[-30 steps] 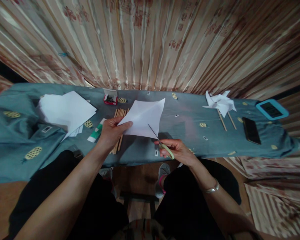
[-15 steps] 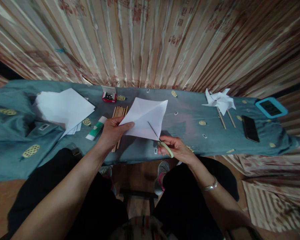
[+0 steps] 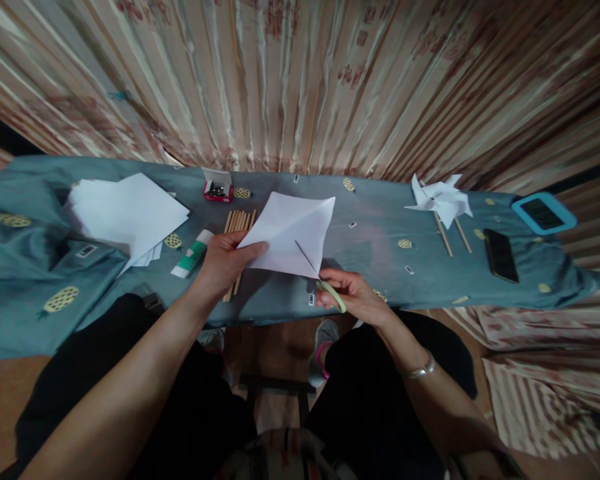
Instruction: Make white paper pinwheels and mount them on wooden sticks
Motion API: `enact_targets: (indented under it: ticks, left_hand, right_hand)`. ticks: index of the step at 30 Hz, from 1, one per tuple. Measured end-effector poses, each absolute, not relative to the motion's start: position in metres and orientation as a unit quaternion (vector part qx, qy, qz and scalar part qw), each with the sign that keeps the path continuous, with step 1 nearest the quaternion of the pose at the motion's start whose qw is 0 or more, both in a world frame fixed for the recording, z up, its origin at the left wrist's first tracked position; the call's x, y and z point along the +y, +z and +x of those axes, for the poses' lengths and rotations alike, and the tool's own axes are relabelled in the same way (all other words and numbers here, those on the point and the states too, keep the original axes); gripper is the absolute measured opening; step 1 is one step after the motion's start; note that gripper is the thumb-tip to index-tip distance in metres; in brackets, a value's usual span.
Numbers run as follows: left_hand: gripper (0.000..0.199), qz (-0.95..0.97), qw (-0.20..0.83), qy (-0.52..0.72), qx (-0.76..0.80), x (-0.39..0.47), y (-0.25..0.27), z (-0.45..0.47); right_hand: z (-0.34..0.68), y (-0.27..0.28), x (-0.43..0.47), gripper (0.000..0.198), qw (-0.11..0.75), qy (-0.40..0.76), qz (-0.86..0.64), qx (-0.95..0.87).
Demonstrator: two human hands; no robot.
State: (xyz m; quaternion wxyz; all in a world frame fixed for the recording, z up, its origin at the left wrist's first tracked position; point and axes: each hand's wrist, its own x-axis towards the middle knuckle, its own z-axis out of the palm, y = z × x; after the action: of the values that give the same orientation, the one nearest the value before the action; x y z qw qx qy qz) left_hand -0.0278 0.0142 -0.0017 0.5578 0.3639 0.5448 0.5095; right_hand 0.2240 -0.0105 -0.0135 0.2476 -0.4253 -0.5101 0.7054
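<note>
- A thin, smooth white paper sheet (image 3: 293,230), diamond-shaped and creased, is being held above the cloth-draped bench (image 3: 370,267) at frame centre.
- Its left corner is being pinched by the left hand (image 3: 225,260).
- Green-handled scissors (image 3: 320,277) are being gripped by the right hand (image 3: 353,293), the slim metal blades being laid against the sheet's lower edge.

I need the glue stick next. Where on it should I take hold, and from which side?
Grip the glue stick across its green middle, coming from above. It lies flat on the blue cloth, slanted, white ends free. The left hand holding the paper sheet sits just to its right and the paper stack to its upper left, so a top-down pinch looks clearest.
</note>
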Motion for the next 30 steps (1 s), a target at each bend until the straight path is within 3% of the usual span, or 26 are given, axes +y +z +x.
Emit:
enact_targets:
  ticks: [22, 30]
  left_hand:
    - [0.037, 0.361, 0.575, 0.483, 0.554, 0.0094, 0.0002, -0.0263]
    - [0.031, 0.358, 0.583, 0.486, 0.543, 0.0101, -0.0014, -0.0273]
  right_hand:
    - [0.2221, -0.0105, -0.0119, 0.042, 0.235, 0.704, -0.428, -0.516]
    - [0.2179, -0.0035, -0.0107, 0.036, 0.236, 0.705, -0.433, -0.51]
